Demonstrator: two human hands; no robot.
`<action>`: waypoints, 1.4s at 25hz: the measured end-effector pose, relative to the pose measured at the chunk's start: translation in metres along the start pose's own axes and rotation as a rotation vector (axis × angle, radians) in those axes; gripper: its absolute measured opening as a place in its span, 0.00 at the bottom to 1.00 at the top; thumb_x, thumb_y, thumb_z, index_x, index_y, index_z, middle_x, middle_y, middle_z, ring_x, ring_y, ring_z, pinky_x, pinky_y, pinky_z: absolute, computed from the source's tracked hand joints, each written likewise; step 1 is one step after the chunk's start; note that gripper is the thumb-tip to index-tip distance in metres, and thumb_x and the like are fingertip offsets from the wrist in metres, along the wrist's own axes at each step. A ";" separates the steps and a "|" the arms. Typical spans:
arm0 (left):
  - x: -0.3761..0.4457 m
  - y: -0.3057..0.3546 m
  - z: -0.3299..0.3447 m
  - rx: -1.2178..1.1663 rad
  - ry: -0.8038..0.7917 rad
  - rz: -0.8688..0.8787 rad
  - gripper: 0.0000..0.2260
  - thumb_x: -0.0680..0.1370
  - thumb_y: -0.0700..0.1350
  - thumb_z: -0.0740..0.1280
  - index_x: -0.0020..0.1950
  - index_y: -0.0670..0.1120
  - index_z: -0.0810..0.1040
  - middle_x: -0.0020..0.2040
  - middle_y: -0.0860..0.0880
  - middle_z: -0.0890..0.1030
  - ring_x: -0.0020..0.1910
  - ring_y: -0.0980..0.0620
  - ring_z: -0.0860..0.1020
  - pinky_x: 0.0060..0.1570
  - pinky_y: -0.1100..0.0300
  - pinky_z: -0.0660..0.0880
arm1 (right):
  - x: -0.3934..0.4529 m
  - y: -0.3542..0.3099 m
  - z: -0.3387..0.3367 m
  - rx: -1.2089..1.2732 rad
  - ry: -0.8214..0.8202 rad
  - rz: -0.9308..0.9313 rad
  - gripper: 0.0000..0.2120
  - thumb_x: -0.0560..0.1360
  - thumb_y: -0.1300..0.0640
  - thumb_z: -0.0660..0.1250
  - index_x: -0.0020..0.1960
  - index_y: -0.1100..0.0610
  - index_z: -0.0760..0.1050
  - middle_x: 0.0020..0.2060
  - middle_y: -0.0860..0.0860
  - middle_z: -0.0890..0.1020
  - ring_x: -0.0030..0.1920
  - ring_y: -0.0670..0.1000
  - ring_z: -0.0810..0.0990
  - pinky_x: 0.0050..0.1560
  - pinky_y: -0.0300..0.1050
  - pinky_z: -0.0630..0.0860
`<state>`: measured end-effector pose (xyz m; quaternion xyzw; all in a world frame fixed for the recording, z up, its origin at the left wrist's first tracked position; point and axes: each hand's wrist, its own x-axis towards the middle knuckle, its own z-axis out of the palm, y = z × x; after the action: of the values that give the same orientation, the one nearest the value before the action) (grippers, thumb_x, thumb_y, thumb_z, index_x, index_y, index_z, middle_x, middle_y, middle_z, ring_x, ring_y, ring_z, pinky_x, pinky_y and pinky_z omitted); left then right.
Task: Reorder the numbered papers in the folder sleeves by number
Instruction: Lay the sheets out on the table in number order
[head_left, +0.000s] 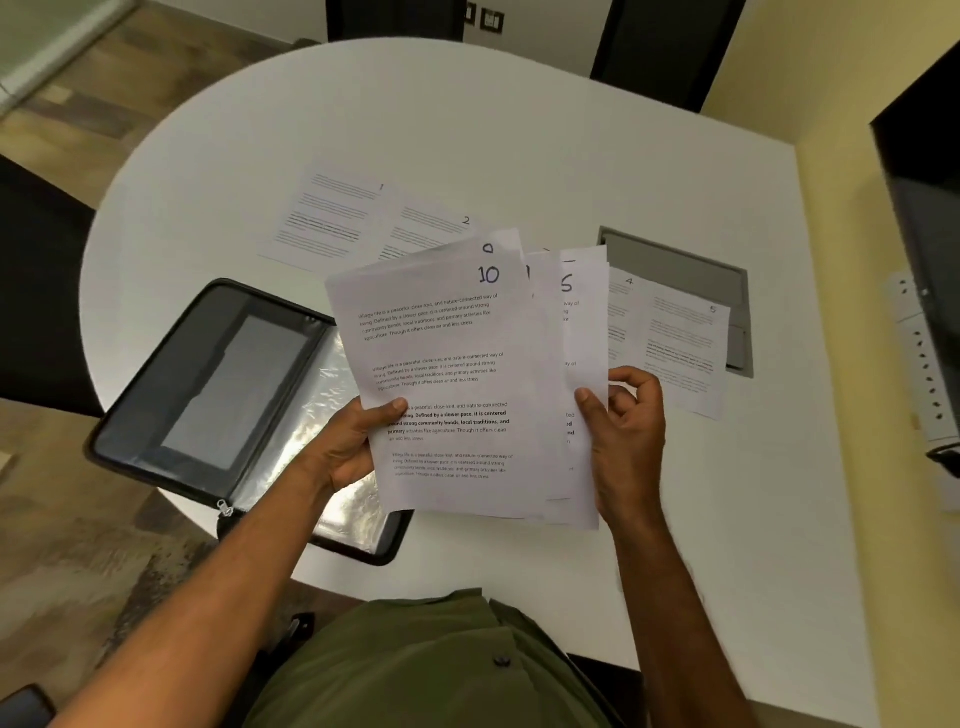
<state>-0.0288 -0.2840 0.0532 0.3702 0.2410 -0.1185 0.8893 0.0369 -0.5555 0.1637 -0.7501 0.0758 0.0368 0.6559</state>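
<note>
- White and rounded at its far end, the counter (467, 130) fills an office corner with dark chairs around it and a grey hatch (691, 270) set into its top.
- Sheets marked 1 (332, 218) and 2 (436, 228) lie side by side at the far middle; sheets 4 (623, 312) and 5 (685, 353) lie overlapped to the right, partly over the hatch.
- An open zip folder (218, 384) rests at the near left edge, its clear sleeves (322, 395) looking empty where they show.
- Left hand (353, 447) grips the fanned stack of papers (457, 374) by its left edge, thumb on the sheet marked 10, with a 9 peeping behind it.
- Right hand (628, 426) pinches the stack's right-hand sheets, thumb on top and fingers curled behind; the front one shows a 5 or 6, hard to tell which.
- As a judgement, sorting is partway: low numbers are laid out, the held sheets remain to be placed, and nothing looks re-sleeved yet.
</note>
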 end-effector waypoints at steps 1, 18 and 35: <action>-0.003 0.002 -0.004 -0.012 -0.010 0.008 0.23 0.78 0.37 0.66 0.74 0.42 0.73 0.68 0.36 0.78 0.65 0.35 0.79 0.59 0.41 0.80 | -0.004 -0.001 0.004 -0.006 -0.010 -0.019 0.14 0.79 0.62 0.71 0.57 0.49 0.70 0.52 0.54 0.86 0.50 0.52 0.87 0.48 0.45 0.84; 0.040 -0.016 0.070 0.216 -0.001 0.046 0.15 0.80 0.35 0.66 0.67 0.41 0.77 0.65 0.35 0.80 0.55 0.42 0.84 0.56 0.46 0.82 | 0.035 0.009 -0.068 -0.001 0.234 -0.034 0.13 0.80 0.57 0.70 0.62 0.59 0.83 0.60 0.52 0.85 0.61 0.52 0.83 0.56 0.40 0.82; 0.180 -0.108 0.197 0.336 0.186 -0.049 0.15 0.81 0.34 0.65 0.67 0.44 0.76 0.58 0.45 0.85 0.54 0.46 0.84 0.49 0.52 0.83 | 0.196 0.140 -0.253 -0.016 0.447 0.136 0.07 0.82 0.56 0.67 0.57 0.56 0.81 0.48 0.47 0.86 0.46 0.42 0.84 0.45 0.33 0.78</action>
<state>0.1504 -0.5058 0.0155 0.5169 0.3079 -0.1439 0.7857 0.1963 -0.8362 0.0309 -0.7378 0.2693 -0.0854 0.6130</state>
